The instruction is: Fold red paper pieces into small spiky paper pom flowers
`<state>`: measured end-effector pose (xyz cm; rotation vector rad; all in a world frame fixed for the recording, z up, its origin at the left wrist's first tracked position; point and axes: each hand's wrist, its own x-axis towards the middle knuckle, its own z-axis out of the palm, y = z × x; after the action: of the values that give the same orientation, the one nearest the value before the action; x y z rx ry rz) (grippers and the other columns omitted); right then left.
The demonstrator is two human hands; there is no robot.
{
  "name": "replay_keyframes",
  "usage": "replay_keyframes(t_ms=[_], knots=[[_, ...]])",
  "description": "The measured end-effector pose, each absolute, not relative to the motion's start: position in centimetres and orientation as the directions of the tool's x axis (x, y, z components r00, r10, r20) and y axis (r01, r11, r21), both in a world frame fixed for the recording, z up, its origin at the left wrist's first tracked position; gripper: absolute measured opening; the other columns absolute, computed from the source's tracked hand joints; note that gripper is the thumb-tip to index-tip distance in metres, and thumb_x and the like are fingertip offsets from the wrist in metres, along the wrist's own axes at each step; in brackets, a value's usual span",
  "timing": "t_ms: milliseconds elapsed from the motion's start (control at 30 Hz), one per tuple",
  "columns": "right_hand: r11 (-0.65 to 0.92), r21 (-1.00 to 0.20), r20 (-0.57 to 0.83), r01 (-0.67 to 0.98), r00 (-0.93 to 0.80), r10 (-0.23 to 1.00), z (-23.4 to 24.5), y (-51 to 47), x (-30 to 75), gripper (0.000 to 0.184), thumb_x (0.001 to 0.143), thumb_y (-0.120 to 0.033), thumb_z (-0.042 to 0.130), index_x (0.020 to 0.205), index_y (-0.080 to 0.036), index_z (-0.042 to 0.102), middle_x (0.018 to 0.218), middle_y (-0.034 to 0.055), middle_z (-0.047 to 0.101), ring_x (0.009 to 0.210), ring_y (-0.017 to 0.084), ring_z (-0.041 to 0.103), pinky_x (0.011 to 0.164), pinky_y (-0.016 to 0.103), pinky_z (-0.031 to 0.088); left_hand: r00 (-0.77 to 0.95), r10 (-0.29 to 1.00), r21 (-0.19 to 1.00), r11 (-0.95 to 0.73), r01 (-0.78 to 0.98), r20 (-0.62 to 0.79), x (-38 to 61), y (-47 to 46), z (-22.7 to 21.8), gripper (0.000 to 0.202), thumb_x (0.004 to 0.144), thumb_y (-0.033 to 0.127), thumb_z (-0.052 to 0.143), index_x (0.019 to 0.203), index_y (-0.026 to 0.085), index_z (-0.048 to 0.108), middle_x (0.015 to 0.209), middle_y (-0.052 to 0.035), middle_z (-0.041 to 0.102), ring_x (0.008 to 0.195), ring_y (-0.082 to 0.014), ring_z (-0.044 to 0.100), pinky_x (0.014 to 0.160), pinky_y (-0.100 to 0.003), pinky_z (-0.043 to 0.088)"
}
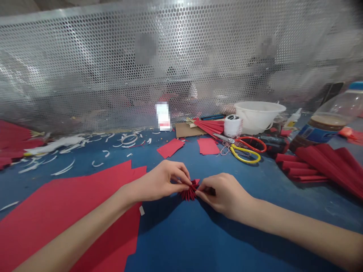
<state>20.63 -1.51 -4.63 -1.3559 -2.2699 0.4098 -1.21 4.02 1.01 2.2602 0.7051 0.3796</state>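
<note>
A small pleated piece of red paper [190, 191] sits low over the blue table [198, 241], pinched from both sides. My left hand [162, 182] grips its left end with thumb and fingertips pressed together. My right hand [224, 194] pinches its right end, fingers curled closed. The pleats fan out downward between the two hands. Under my left forearm lies a large flat red paper sheet [56, 211].
Scissors with red and yellow handles [246, 148], a white bowl [258, 115], a white spool [232, 125], small red paper squares [207, 146], folded red fans [323, 164] and a brown-liquid bottle [323, 126] lie behind. White paper scraps [65, 168] litter the left. A perforated metal screen [170, 60] closes the back.
</note>
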Motion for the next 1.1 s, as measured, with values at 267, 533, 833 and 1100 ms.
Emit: replay_keyframes(t_ms=[267, 533, 833, 1100], knots=[[0.468, -0.552, 0.181, 0.691, -0.448, 0.876, -3.7, -1.7, 20.6, 0.01, 0.08, -0.02, 0.06, 0.073, -0.021, 0.066, 0.059, -0.0031, 0.064, 0.049, 0.009, 0.049, 0.048, 0.022, 0.027, 0.788, 0.614, 0.766, -0.532, 0.361, 0.055, -1.4, 4.0, 0.8, 0.01, 0.083, 0.015, 0.066, 0.085, 0.016, 0.075, 0.093, -0.0055, 0.069, 0.079, -0.0136, 0.066, 0.069, -0.023, 0.055], [0.49, -0.503, 0.227, 0.712, -0.438, 0.87, -4.3, -1.6, 20.4, 0.013, 0.084, -0.024, 0.06, 0.074, -0.02, 0.069, 0.062, 0.0, 0.066, 0.05, 0.011, 0.047, 0.05, 0.024, 0.028, 0.789, 0.609, 0.768, -0.541, 0.343, 0.077, -1.3, 4.1, 0.6, 0.009, 0.084, 0.019, 0.066, 0.085, 0.016, 0.075, 0.092, -0.0059, 0.07, 0.08, -0.0146, 0.066, 0.069, -0.024, 0.054], [0.514, -0.558, 0.205, 0.651, -0.492, 0.846, -4.0, -1.4, 20.7, 0.015, 0.088, -0.025, 0.058, 0.087, -0.022, 0.072, 0.072, 0.001, 0.071, 0.058, 0.012, 0.058, 0.055, 0.023, 0.036, 0.79, 0.609, 0.733, -0.569, 0.374, 0.07, -1.1, 4.0, 0.9, 0.012, 0.084, 0.016, 0.065, 0.086, 0.019, 0.077, 0.098, -0.0051, 0.07, 0.081, -0.0148, 0.066, 0.07, -0.024, 0.052], [0.691, -0.55, 0.329, 0.469, -0.638, 0.696, -2.5, -2.0, 21.3, 0.019, 0.091, -0.022, 0.051, 0.09, -0.019, 0.071, 0.069, 0.0022, 0.067, 0.057, 0.012, 0.054, 0.057, 0.023, 0.039, 0.716, 0.69, 0.66, -0.586, 0.469, 0.104, -0.5, 2.7, 1.5, 0.017, 0.085, 0.013, 0.058, 0.082, 0.019, 0.074, 0.103, -0.0047, 0.067, 0.085, -0.015, 0.065, 0.076, -0.025, 0.053]])
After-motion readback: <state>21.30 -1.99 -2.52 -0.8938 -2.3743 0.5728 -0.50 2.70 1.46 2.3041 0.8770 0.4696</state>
